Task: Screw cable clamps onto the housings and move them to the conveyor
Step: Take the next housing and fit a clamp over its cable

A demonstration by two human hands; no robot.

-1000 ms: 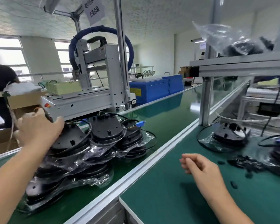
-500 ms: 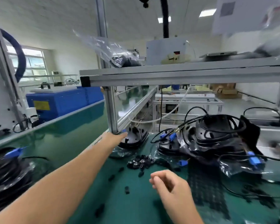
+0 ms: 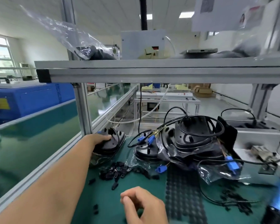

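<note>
Left hand (image 3: pixel 98 139) rests on a black housing (image 3: pixel 109 145) by the frame post, grip unclear. Right hand (image 3: pixel 144 206) loosely curled, empty, above the desk (image 3: pixel 103 199).

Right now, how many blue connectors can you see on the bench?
4 clear ones: two side by side above the middle housing, one on the mat below it, one at the right. A blue bit beside the left hand may be another; bags may hide more.
</note>
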